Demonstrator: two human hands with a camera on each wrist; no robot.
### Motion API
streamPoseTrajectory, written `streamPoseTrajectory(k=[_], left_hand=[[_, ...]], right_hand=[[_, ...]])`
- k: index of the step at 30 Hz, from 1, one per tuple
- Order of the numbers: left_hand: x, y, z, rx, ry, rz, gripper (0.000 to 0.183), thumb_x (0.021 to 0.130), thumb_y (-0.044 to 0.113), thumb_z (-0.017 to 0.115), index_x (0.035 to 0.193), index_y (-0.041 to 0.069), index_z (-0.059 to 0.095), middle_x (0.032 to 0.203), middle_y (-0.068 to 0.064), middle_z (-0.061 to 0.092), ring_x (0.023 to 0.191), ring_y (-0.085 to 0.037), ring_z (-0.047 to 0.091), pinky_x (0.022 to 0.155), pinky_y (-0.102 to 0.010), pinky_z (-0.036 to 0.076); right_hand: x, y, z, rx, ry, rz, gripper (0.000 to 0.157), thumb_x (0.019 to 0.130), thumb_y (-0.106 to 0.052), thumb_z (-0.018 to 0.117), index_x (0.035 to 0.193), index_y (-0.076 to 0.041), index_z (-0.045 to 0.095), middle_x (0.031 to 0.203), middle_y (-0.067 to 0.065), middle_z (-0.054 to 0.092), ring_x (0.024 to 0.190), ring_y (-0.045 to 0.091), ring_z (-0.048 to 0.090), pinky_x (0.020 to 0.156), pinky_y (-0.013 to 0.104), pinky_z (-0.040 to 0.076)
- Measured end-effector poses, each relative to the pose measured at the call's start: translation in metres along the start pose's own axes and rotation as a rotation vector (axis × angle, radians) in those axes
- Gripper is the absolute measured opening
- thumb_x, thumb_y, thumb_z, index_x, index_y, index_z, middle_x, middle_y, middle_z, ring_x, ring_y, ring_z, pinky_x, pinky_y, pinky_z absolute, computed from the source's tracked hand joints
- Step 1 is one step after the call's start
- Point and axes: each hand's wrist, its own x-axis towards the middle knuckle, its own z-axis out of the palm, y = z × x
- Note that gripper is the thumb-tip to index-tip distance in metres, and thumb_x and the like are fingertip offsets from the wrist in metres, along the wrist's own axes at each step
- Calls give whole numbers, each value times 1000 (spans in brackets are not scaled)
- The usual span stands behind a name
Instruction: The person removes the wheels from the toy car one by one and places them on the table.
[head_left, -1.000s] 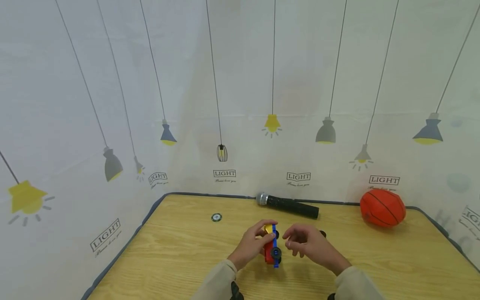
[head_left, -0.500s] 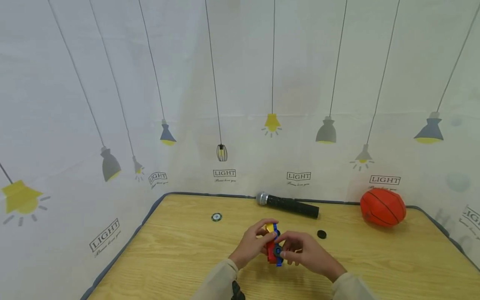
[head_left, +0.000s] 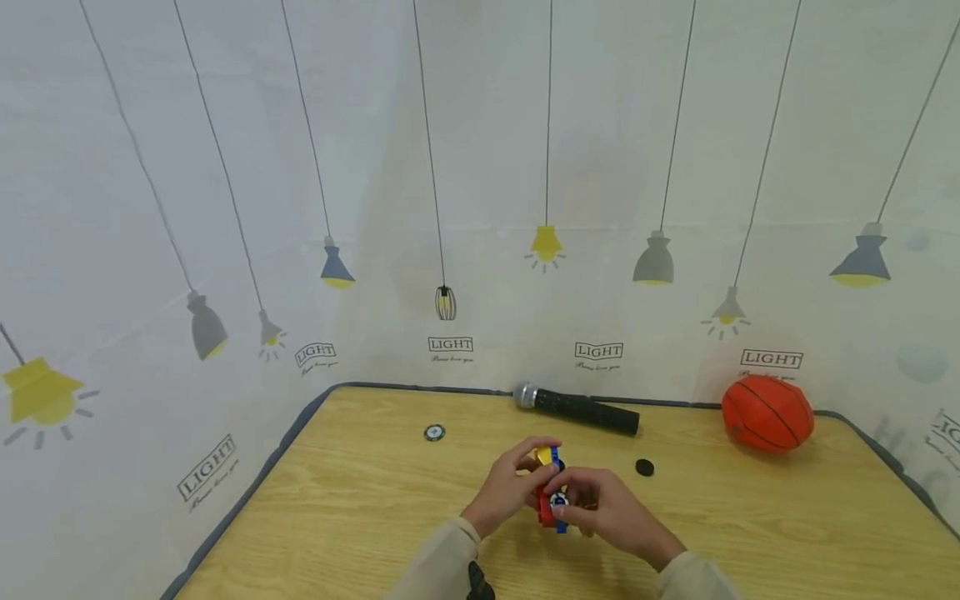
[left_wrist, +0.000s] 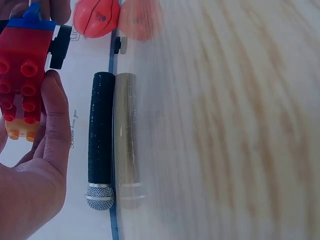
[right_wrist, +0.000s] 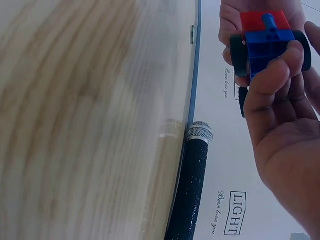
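A toy car (head_left: 547, 510) of red and yellow building blocks on a blue base with black wheels is held up between both hands, turned on its side. My left hand (head_left: 504, 490) grips its block side, thumb and fingers around the red and yellow part; the studs (left_wrist: 29, 87) show in the left wrist view. My right hand (head_left: 611, 510) pinches the car near a wheel (head_left: 558, 501), whose face looks pale and blue. In the right wrist view, its fingertips lie against the blue base (right_wrist: 262, 47) between two black wheels. The fingers partly hide the far wheels.
A black microphone (head_left: 588, 411) with a silver head lies along the back of the wooden table (head_left: 360, 500). A red ball (head_left: 767, 414) with black lines sits at the back right. A small black disc (head_left: 644, 467) and a green-and-white round chip (head_left: 434, 432) lie flat.
My right hand has moved left from beside the car and now pinches it at the wheel. The left hand keeps its grip, with the car shifted slightly right. The black disc has come into full view.
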Motion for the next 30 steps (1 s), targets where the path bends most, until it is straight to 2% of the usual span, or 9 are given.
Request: streamPoseTrajectory(k=[7,13,20,25,30], left_hand=[[1,0,-3,5,-25,-10,33,99,30,64,132,33,62,97,-4,66,83,-14,62,63,-26,58],[1,0,-5,8,-32,-6,32,97,27,67,129,32,65,93,-2,65,80,-13,60,59,-23,55],[2,-1,-2,-3,-19,-7,31,97,27,67,128,30,65,90,-2,63,78,-14,59,57,-23,53],[4,-3,-2,10,6,6,33,96,25,68,128,22,64,85,-1,60,76,-14,57,57,-23,51],[5,-1,1,52,34,24,29,95,26,70,124,26,66,84,0,62,75,-13,56,60,-24,50]], right_hand=[[0,-3,4,6,13,11,24,97,-20,65,115,-4,67,72,0,57,48,5,46,45,22,43],[2,-4,9,21,22,31,23,96,-23,68,110,-5,69,72,0,59,49,6,46,45,22,43],[2,-2,12,33,53,34,22,93,-20,71,108,-4,71,73,1,59,53,6,48,49,23,45],[3,-1,17,19,63,15,21,92,-20,72,106,-4,72,71,1,58,52,6,49,49,24,47],[2,-1,18,-14,79,11,19,92,-20,72,104,-5,72,70,2,59,52,6,50,49,26,48]])
